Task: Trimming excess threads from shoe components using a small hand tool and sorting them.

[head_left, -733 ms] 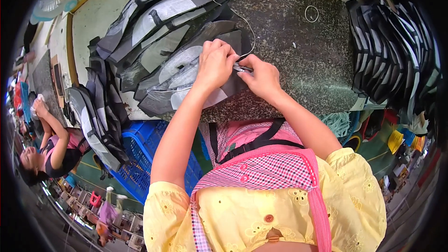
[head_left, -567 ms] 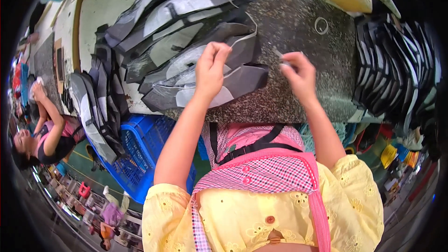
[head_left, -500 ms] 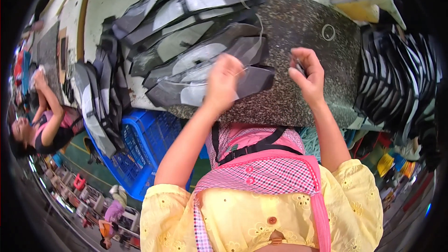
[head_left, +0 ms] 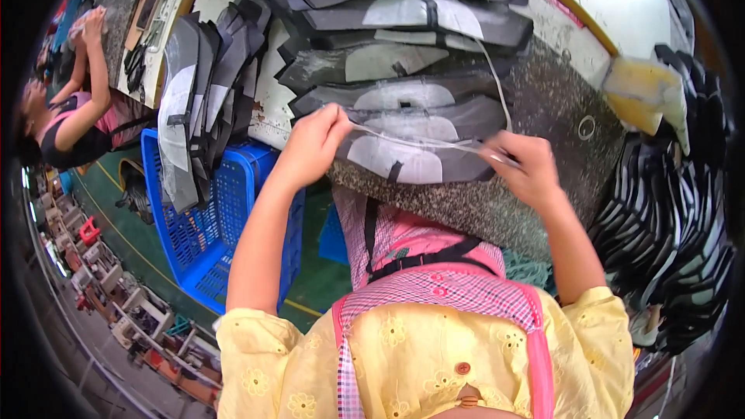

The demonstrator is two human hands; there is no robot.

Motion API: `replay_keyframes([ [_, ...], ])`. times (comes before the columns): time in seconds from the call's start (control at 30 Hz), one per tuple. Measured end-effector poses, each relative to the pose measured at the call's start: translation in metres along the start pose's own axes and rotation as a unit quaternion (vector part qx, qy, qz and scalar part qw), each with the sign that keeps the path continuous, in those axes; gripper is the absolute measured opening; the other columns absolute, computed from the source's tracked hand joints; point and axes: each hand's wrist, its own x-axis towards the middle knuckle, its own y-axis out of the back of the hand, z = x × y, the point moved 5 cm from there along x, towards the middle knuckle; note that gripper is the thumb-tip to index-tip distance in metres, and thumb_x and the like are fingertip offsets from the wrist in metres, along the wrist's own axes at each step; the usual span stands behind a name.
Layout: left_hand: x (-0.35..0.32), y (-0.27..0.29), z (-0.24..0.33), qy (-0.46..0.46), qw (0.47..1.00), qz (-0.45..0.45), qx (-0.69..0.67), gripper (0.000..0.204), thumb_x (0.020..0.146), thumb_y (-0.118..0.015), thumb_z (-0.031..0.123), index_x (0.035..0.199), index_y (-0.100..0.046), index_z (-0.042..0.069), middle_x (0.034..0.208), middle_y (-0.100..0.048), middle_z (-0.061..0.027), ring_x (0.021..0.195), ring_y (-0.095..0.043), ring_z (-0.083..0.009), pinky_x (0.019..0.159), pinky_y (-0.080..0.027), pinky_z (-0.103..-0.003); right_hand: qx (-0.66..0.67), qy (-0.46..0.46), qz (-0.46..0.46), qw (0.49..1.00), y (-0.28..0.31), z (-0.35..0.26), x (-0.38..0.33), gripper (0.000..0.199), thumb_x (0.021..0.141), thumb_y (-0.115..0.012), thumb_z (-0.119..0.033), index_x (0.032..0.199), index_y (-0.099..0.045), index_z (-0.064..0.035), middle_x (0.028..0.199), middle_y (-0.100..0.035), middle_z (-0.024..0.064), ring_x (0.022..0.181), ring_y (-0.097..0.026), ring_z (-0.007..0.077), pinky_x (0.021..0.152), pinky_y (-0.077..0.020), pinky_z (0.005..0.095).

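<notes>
A thin white strip [head_left: 400,140] stretches across the front dark grey panels between my hands. Its left end is pinched in my closed left hand [head_left: 314,146]. My right hand [head_left: 531,167] is closed around a small metal tool [head_left: 500,157], whose pointed end meets the strip's right part; the tool's exact kind is hard to make out. Beneath the strip lies the nearest panel [head_left: 403,164], dark with a rounded light grey patch. Several similar panels [head_left: 403,15] lie in overlapping rows behind it, and the strip's loose length [head_left: 497,81] curves back over them.
More panels [head_left: 180,109] lean at the table's left edge above a blue plastic crate [head_left: 225,221]. A dense stack of dark panels [head_left: 660,217] stands at the right, near a yellowish block [head_left: 644,93]. Far left, another person [head_left: 77,116] works at a table.
My left hand has moved left and now pulls the white strip taut. My right hand has come lower, with its tool at the strip. The whole view has turned.
</notes>
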Motion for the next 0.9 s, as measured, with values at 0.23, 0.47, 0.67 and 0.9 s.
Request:
replay_keyframes([
  [0.23, 0.033, -0.009, -0.036, 0.029, 0.98, -0.038, 0.194, 0.023, 0.083, -0.053, 0.025, 0.081, -0.052, 0.002, 0.076, -0.061, -0.0187, 0.074, -0.059, -0.0382, 0.066, -0.046, -0.046, -0.057, 0.013, 0.03, 0.998, -0.049, 0.05, 0.021, 0.009, 0.073, -0.061, -0.003, 0.08, -0.056, -0.0032, 0.074, -0.053, 0.0109, 0.072, -0.056, 0.0305, 0.061, -0.0447, 0.0363],
  [0.47, 0.046, -0.002, -0.041, 0.07, 0.975, -0.148, 0.152, 0.023, 0.08, -0.059, 0.026, 0.079, -0.056, 0.003, 0.074, -0.062, -0.0174, 0.075, -0.06, -0.0363, 0.066, -0.047, -0.045, 0.019, -0.078, 0.006, 0.997, -0.052, 0.07, 0.028, 0.006, 0.079, -0.06, -0.002, 0.082, -0.055, 0.0004, 0.078, -0.053, 0.0085, 0.07, -0.053, 0.0223, 0.065, -0.0422, 0.0285],
  [0.67, 0.047, 0.018, -0.036, 0.111, 0.925, -0.023, 0.364, 0.027, 0.077, -0.064, 0.028, 0.081, -0.056, 0.002, 0.074, -0.063, -0.018, 0.074, -0.062, -0.0357, 0.063, -0.047, -0.046, 0.007, -0.085, 0.014, 0.996, -0.053, 0.068, 0.031, 0.009, 0.078, -0.062, -0.007, 0.081, -0.054, -0.0014, 0.073, -0.052, 0.0101, 0.068, -0.053, 0.0261, 0.062, -0.0418, 0.0321],
  [0.9, 0.002, -0.051, 0.004, -0.192, 0.953, 0.14, 0.19, 0.029, 0.072, -0.059, 0.002, 0.101, -0.058, 0.0, 0.097, -0.057, -0.0141, 0.091, -0.055, -0.0312, 0.081, -0.046, -0.039, -0.013, -0.075, 0.043, 0.996, -0.042, 0.065, 0.033, 0.013, 0.076, -0.065, -0.009, 0.078, -0.054, -0.0023, 0.071, -0.052, 0.0108, 0.067, -0.053, 0.0272, 0.06, -0.0419, 0.0336],
])
